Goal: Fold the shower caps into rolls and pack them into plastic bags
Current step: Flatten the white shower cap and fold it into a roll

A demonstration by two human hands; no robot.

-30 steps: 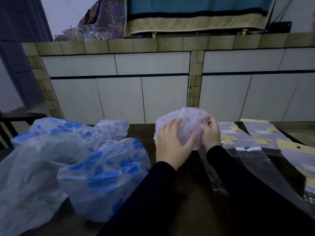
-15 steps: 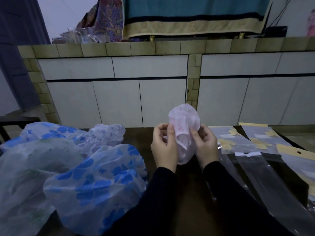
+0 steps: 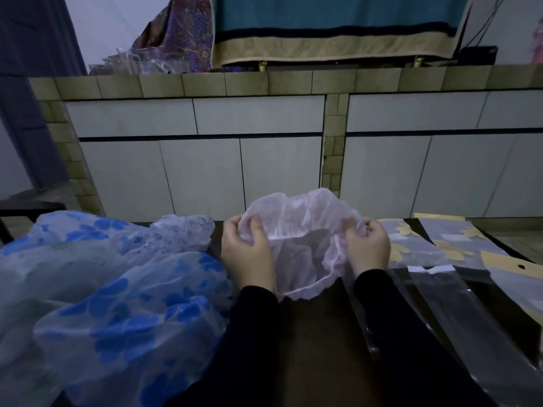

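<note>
While your hands pinch opposite rim edges, left hand and right hand stretch the pale pink crinkled plastic shower cap open, probably for flattening.

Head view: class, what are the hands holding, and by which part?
A pink shower cap, held by its gathered rim: left hand and right hand on opposite sides.

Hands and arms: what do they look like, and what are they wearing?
Two bare hands, the left hand and the right hand, with no gloves, rings or watch showing. Both arms are covered by long, plain black sleeves that reach the wrists.
</note>
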